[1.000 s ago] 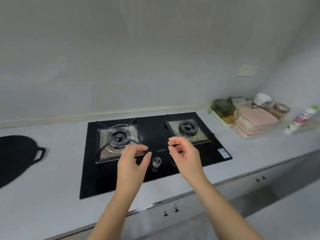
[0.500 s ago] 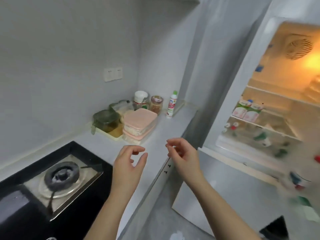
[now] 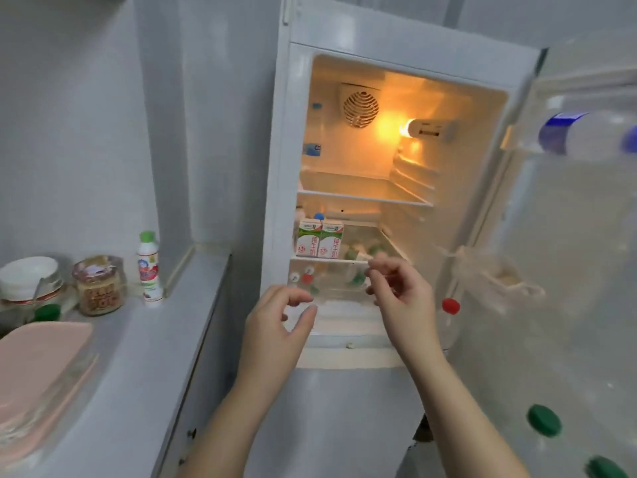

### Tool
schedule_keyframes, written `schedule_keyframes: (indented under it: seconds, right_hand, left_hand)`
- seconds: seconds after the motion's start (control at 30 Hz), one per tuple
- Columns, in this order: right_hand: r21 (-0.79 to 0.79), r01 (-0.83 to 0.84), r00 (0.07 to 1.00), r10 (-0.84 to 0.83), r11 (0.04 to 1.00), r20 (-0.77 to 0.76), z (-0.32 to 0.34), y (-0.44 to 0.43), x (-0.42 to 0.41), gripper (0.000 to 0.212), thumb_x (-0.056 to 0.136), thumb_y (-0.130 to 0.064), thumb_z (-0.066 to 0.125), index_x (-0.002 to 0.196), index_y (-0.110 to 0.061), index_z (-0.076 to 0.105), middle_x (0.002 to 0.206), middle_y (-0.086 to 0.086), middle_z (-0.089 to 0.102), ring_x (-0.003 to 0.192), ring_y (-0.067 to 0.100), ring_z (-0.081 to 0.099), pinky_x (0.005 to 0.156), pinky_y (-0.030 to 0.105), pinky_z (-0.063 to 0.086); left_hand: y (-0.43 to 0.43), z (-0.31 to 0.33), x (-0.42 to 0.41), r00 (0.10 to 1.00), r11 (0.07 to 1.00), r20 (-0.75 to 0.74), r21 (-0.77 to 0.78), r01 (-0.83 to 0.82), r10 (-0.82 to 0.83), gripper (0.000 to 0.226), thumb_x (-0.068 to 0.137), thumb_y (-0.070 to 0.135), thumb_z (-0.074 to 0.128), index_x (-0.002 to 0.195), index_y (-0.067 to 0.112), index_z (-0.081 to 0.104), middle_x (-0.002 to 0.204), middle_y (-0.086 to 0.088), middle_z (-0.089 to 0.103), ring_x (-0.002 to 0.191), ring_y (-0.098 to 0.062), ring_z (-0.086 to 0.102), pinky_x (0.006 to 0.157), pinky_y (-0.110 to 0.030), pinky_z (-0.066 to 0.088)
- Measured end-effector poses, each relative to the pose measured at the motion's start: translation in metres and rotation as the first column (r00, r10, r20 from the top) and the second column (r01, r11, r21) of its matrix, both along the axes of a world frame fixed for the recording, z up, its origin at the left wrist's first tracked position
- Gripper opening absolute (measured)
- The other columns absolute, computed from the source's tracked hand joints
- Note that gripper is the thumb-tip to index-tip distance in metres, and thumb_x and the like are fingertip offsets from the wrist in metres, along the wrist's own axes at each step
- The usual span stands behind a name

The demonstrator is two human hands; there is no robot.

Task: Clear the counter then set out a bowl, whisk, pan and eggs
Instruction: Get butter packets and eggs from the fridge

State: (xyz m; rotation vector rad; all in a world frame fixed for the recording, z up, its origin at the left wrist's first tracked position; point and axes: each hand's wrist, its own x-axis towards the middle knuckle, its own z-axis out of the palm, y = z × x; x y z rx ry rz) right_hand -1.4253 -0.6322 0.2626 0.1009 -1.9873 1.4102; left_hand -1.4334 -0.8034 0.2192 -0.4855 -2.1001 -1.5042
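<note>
White refrigerator [image 3: 281,150] standing open, its lit interior facing the viewer and its door [image 3: 568,270] swung to the right with blurred bottles in the racks. The grey counter [image 3: 148,357] adjoins it on the left and carries stacked pink-lidded containers [image 3: 38,360] at the near edge. Both the left hand [image 3: 275,332] and the right hand [image 3: 403,301] are raised apart before the lower shelves, fingers loosely curled, thumbs separate, gripping nothing. Two milk cartons [image 3: 320,241] stand upright on the middle shelf. A labelled jar [image 3: 100,288] and a green-capped bottle [image 3: 149,267] stand at the counter's far end. Whether eggs lie among the blurred shelf contents cannot be told.
</note>
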Motion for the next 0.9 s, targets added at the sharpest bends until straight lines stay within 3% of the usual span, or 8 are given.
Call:
schedule_keyframes:
  seconds: [0.2, 0.4, 0.57, 0.67, 0.83, 0.9]
  right_hand:
    - [-0.023, 0.2, 0.978, -0.201, 0.98, -0.059, 0.021, 0.069, -0.035, 0.028, 0.091, -0.005, 0.059, 0.086, -0.033, 0.064, 0.083, -0.007, 0.069, 0.077, 0.017, 0.065, 0.069, 0.033, 0.054]
    - [0.035, 0.399, 0.916, -0.396, 0.916, -0.062, 0.034, 0.107, -0.052, 0.027, 0.09, -0.004, 0.058, 0.086, -0.03, 0.065, 0.082, -0.007, 0.069, 0.076, 0.016, 0.066, 0.07, 0.031, 0.056]
    - [0.175, 0.617, 0.781, -0.625, 0.767, -0.016, 0.045, 0.137, -0.056, 0.028, 0.09, -0.007, 0.06, 0.085, -0.034, 0.063, 0.082, -0.012, 0.067, 0.074, 0.004, 0.064, 0.071, 0.022, 0.054]
    - [0.314, 0.692, 0.661, -0.745, 0.65, 0.086, 0.047, 0.154, -0.057, 0.018, 0.091, -0.01, 0.059, 0.094, -0.026, 0.067, 0.081, -0.015, 0.066, 0.073, 0.001, 0.061, 0.066, 0.013, 0.045]
    - [0.496, 0.728, 0.431, -0.878, 0.474, 0.206, 0.039, 0.173, -0.051, 0.01, 0.087, -0.013, 0.06, 0.088, -0.022, 0.065, 0.078, -0.01, 0.061, 0.076, 0.011, 0.056, 0.065, 0.018, 0.034]
    - [0.553, 0.708, 0.345, -0.898, 0.439, 0.271, 0.034, 0.18, -0.049, 0.006, 0.085, -0.017, 0.063, 0.084, -0.023, 0.062, 0.078, -0.006, 0.063, 0.077, 0.017, 0.058, 0.065, 0.026, 0.038]
  left_hand:
    - [0.08, 0.011, -0.067, 0.979, 0.979, -0.042, -0.018, 0.201, -0.201, 0.02, 0.083, 0.008, 0.07, 0.084, 0.027, 0.064, 0.089, 0.019, 0.061, 0.089, 0.002, 0.055, 0.073, -0.007, 0.039]
    - [0.143, 0.026, -0.126, 0.92, 0.925, -0.094, -0.034, 0.378, -0.38, 0.015, 0.083, 0.007, 0.069, 0.086, 0.021, 0.066, 0.089, 0.012, 0.063, 0.088, -0.005, 0.057, 0.072, -0.011, 0.042]
    - [0.2, 0.055, -0.159, 0.808, 0.821, -0.154, -0.048, 0.568, -0.568, 0.019, 0.082, 0.008, 0.068, 0.09, 0.025, 0.064, 0.086, 0.013, 0.063, 0.08, -0.002, 0.058, 0.071, -0.01, 0.043]
    - [0.234, 0.069, -0.172, 0.723, 0.745, -0.18, -0.111, 0.658, -0.666, 0.015, 0.082, 0.008, 0.068, 0.09, 0.021, 0.066, 0.084, 0.014, 0.064, 0.076, 0.003, 0.057, 0.069, -0.004, 0.04]
    - [0.283, 0.073, -0.187, 0.551, 0.538, -0.061, -0.327, 0.777, -0.833, 0.011, 0.086, 0.016, 0.064, 0.093, 0.024, 0.066, 0.082, 0.018, 0.061, 0.074, 0.002, 0.057, 0.067, -0.002, 0.038]
    - [0.299, 0.074, -0.191, 0.461, 0.409, 0.003, -0.456, 0.79, -0.887, 0.01, 0.088, 0.019, 0.06, 0.095, 0.023, 0.066, 0.086, 0.013, 0.065, 0.08, -0.004, 0.059, 0.073, -0.014, 0.045]
